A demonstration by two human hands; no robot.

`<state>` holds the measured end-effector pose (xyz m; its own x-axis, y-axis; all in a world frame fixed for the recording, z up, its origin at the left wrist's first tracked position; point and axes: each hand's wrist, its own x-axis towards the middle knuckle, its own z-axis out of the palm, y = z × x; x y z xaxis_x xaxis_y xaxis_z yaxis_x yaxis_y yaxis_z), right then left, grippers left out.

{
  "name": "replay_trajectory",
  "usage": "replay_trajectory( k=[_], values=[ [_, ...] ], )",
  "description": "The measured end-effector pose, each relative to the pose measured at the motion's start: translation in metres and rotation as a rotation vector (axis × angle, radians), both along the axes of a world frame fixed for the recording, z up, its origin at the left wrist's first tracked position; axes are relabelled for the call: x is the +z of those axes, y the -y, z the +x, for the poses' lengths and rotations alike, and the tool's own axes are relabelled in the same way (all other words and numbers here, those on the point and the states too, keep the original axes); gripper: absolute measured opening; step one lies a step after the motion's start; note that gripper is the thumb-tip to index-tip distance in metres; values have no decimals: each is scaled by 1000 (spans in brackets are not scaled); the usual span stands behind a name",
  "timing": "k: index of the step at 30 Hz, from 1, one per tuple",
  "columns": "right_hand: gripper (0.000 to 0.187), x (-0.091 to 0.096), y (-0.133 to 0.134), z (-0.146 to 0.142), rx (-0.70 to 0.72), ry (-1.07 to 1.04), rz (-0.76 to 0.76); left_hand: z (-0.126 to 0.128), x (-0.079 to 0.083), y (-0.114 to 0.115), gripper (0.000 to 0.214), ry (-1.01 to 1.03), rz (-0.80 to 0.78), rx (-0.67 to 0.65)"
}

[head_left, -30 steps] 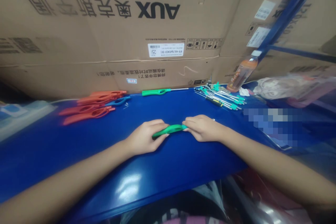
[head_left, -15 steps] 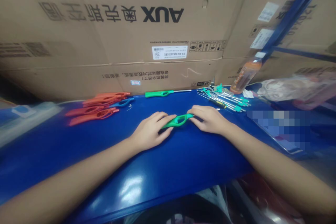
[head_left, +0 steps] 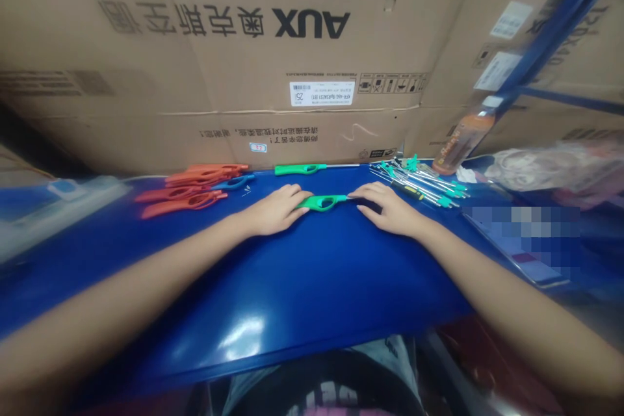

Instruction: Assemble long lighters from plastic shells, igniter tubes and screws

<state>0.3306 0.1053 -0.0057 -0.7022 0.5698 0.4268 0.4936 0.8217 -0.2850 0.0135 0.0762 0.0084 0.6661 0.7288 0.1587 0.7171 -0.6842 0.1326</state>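
Note:
A green long-nosed utility lighter [head_left: 322,203] lies flat on the blue table [head_left: 302,292], its thin metal tip pointing right. My left hand [head_left: 275,210] grips its left end, with the fingers curled over the handle. My right hand [head_left: 387,209] rests on the table, fingers spread, its index fingertip touching the metal tip. A second green lighter [head_left: 302,169] lies farther back along the box.
Orange lighters [head_left: 190,185] and a blue one [head_left: 234,181] lie back left. Several metal rods with teal parts [head_left: 419,185] lie back right beside a yellow-and-black screwdriver [head_left: 407,190]. Cardboard AUX boxes [head_left: 273,78] wall off the back.
The hands and green lighter have moved farther back on the table. My right hand has slid off the handle toward the metal tip, and my hands now stand farther apart.

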Motion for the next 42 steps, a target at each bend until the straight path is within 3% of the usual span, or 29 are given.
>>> replay_trajectory(
  k=[3, 9, 19, 25, 32, 37, 42],
  values=[
    [27, -4, -3, 2, -27, -44, -22, -7, 4, -24, 43, -92, 81, 53],
    [24, -11, -6, 1, -2, -43, -76, -18, 4, -58, 39, -109, 87, 148],
    [23, -9, -6, 1, 12, -70, -72, -21, 4, -69, 37, -101, 163, 260],
    [23, -8, -5, 1, 15, -90, -89, -23, 2, -77, 31, -65, 141, 260],
    [23, -6, -3, -1, 13, -97, -106, -22, 10, -76, 39, -12, 157, 167],
    [23, -6, -2, -2, 7, -98, -117, -17, 13, -71, 36, -13, 196, 179],
    [23, -4, -3, 1, 9, -77, -94, 7, 12, -35, 46, 13, 230, 155]
  ],
)
